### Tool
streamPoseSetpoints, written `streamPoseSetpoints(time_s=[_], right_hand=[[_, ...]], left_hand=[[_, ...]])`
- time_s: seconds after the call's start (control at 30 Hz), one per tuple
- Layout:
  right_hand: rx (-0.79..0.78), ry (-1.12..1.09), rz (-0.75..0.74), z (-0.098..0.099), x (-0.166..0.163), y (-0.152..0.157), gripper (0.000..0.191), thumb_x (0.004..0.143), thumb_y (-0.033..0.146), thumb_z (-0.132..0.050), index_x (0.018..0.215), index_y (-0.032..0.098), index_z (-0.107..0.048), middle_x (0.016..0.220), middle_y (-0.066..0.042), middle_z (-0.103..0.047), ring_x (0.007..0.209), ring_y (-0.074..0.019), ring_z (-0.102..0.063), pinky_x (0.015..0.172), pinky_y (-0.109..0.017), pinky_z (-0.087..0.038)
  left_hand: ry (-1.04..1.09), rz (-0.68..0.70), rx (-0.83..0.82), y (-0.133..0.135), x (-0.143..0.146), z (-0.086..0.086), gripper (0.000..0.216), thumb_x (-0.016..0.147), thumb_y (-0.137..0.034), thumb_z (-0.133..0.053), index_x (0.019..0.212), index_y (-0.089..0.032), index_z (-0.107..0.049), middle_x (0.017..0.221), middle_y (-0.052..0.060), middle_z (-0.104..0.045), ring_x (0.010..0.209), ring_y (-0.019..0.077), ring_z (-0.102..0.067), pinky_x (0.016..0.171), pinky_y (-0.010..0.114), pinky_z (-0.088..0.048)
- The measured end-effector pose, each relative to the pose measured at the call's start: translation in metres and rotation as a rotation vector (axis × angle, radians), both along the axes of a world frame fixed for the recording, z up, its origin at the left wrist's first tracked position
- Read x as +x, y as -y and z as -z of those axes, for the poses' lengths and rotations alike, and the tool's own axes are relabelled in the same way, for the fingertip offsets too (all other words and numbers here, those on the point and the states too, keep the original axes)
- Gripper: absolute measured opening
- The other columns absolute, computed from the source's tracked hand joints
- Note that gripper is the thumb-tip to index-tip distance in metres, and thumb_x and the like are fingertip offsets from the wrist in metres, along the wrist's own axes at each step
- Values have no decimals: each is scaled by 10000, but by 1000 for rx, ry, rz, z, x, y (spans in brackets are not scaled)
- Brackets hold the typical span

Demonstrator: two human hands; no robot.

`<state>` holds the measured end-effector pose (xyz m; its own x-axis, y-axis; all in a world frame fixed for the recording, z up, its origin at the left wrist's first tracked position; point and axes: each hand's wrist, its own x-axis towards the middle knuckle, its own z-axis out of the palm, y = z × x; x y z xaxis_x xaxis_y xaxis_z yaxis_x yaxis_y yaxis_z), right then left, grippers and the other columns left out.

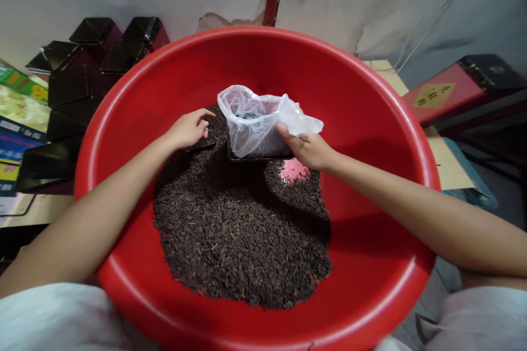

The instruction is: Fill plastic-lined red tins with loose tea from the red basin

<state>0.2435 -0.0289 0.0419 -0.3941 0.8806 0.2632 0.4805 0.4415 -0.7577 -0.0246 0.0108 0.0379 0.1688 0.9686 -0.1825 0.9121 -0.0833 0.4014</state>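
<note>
A big red plastic basin rests on my lap and holds a heap of dark loose tea leaves. My right hand grips the edge of a small black box lined with a clear plastic bag, held over the far side of the heap. The bag's mouth is open and some leaves lie inside. My left hand is closed on a small dark scoop-like object that is pushed into the leaves just left of the box.
Several black glossy boxes are stacked at the back left beside colourful cartons. A red and black gift box lies at the right on a cardboard sheet. A peeling wall rises behind.
</note>
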Motion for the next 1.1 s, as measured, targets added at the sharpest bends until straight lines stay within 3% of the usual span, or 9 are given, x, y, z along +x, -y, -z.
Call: streamPoseSetpoints(time_s=[0.1,0.2,0.37,0.47,0.53,0.77,0.93,1.0,1.1], right_hand=[[-9,27,-2,0,3,-1,662,774,788,-284,908,215,-587,913,-98,-584,966,-259,-547,967,-534,-404],[-11,-21,-34,3,4,-1,620,789,758,-327,918,212,-591,909,-86,-596,975,-250,-555,976,-510,-409],[39,-143,-58,11,1,1,636,801,736,-318,1048,203,-561,1011,-90,-594,1101,-254,-512,1003,-476,-401],[126,-31,-70,12,-1,2,677,819,739,-212,1068,200,-537,1099,-118,-561,1155,-269,-472,1034,-496,-365],[205,63,-106,12,-2,2,711,832,726,-107,1074,197,-515,1159,-136,-527,1198,-280,-435,1067,-523,-318],[541,303,-100,14,-10,14,434,922,493,-186,1171,231,-426,1413,-112,-291,1360,-281,-213,1126,-587,-119],[646,329,-52,14,-24,38,316,909,342,-311,1172,241,-452,1425,-80,-265,1364,-290,-185,1130,-607,-50],[614,334,-8,11,-28,48,287,887,297,-348,1131,220,-479,1415,-101,-283,1361,-291,-197,1130,-608,-60],[537,337,-22,5,-28,59,255,847,320,-401,1049,214,-514,1403,-124,-306,1354,-305,-214,1124,-614,-90]], left_hand=[[-128,60,-42,6,4,-2,423,755,-41,-435,1119,-173,-606,998,69,-683,936,229,-635,851,342,-484],[-194,144,80,14,11,-5,424,709,-40,-465,1093,-136,-618,1190,129,-601,1109,300,-566,967,434,-439],[246,390,82,28,24,-16,704,701,-180,-523,1377,-158,-325,1390,139,-405,1342,304,-325,1119,481,-279],[321,435,28,35,25,-20,770,720,-319,-591,1403,-187,-261,1438,139,-332,1389,352,-199,1130,550,-214],[324,458,44,40,27,-19,753,749,-442,-597,1390,-205,-280,1417,141,-366,1375,366,-230,1118,580,-223],[221,613,645,58,53,5,661,862,-467,-453,1390,-151,-212,1458,199,-278,1397,338,-196,1143,599,-80],[138,598,855,67,70,12,380,919,-371,-340,1236,-166,-388,1167,125,-558,1245,269,-442,1118,524,-236],[133,550,895,70,74,11,306,921,-343,-325,1151,-172,-432,1120,112,-572,1161,237,-493,1064,448,-342],[150,426,813,73,75,8,209,905,-301,-367,1048,-205,-486,1144,87,-550,1085,215,-492,964,385,-418]])
